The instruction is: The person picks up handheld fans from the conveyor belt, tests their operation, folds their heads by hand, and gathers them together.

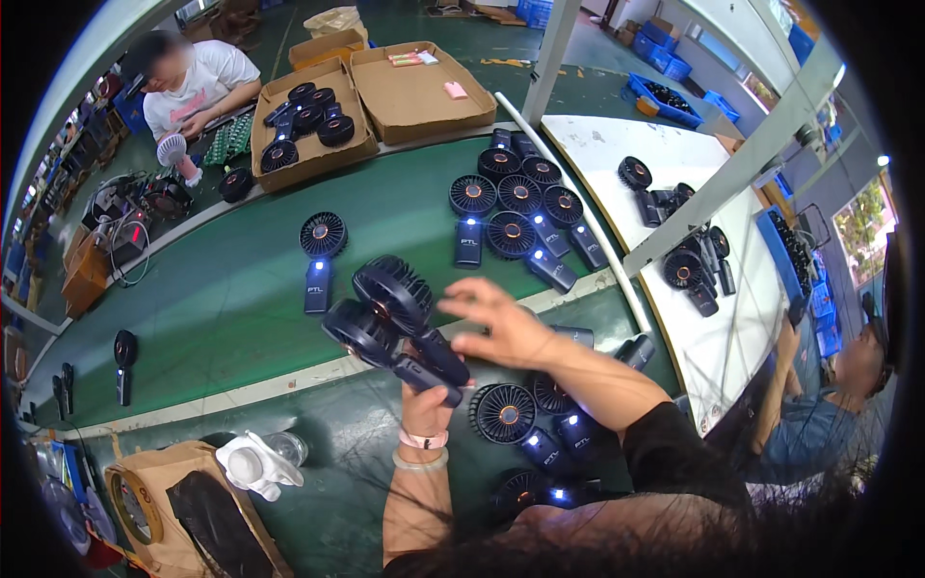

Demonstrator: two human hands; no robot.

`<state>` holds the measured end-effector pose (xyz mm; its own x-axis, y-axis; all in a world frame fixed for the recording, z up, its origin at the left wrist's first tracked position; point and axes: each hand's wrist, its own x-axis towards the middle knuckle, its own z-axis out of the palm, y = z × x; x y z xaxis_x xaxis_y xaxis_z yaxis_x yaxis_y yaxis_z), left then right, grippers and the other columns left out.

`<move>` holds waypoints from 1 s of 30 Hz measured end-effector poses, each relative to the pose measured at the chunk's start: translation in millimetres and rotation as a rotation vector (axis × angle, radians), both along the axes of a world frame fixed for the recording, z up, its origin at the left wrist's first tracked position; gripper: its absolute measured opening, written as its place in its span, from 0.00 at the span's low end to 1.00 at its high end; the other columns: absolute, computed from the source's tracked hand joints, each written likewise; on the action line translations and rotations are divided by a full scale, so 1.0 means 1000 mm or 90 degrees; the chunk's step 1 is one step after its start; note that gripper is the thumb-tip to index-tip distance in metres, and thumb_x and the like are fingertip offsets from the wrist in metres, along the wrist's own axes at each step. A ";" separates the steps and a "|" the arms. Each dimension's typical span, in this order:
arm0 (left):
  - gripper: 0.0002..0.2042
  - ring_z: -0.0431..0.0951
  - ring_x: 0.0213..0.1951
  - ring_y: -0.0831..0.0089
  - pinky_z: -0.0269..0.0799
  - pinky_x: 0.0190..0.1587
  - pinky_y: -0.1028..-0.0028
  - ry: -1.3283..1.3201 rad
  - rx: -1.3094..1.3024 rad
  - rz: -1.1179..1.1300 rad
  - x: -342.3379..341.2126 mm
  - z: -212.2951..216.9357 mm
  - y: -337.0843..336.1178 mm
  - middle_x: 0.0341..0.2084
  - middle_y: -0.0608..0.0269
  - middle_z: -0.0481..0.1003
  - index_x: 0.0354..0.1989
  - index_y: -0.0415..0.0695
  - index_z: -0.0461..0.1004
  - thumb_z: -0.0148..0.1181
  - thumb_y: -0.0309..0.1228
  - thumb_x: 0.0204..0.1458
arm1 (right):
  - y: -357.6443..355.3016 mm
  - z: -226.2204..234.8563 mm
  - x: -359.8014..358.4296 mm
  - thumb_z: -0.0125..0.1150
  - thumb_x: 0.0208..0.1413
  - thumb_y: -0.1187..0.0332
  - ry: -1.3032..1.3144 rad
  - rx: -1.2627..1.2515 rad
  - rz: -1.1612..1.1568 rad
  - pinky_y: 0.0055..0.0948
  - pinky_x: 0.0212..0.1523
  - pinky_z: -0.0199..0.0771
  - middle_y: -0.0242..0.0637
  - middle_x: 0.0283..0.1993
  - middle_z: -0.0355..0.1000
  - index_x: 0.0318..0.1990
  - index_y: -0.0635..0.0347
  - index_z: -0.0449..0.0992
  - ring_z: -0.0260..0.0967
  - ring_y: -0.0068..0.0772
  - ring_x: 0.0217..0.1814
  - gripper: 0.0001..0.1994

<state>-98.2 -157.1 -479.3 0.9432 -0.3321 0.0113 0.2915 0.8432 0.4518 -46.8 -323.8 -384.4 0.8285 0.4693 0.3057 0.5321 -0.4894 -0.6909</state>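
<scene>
My left hand (429,405) is closed round the handles of two black handheld fans (393,294), held side by side with their round heads up and tilted left. My right hand (496,326) is just right of them, its fingers spread and nothing in it. Beneath my right forearm, several more fans (504,412) lie on the near green surface, some with lit white lights and some partly hidden by the arm. One lit fan (321,241) lies alone on the green conveyor belt (222,318). Farther right on the belt sits a cluster of lit fans (520,194).
Beyond the belt stand a cardboard tray of fans (308,120) and another cardboard tray (414,106). A white table (617,135) with fans is at right, past a white rail (578,207). A cardboard box (236,501) is at lower left. Co-workers sit at far left and right.
</scene>
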 end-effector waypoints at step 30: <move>0.36 0.67 0.48 0.60 0.67 0.49 0.54 -0.013 -0.081 -0.018 0.004 0.007 0.004 0.45 0.52 0.65 0.57 0.61 0.57 0.61 0.26 0.33 | -0.012 -0.018 -0.013 0.56 0.51 0.73 0.470 0.564 -0.063 0.29 0.47 0.69 0.38 0.44 0.69 0.52 0.62 0.61 0.70 0.30 0.43 0.20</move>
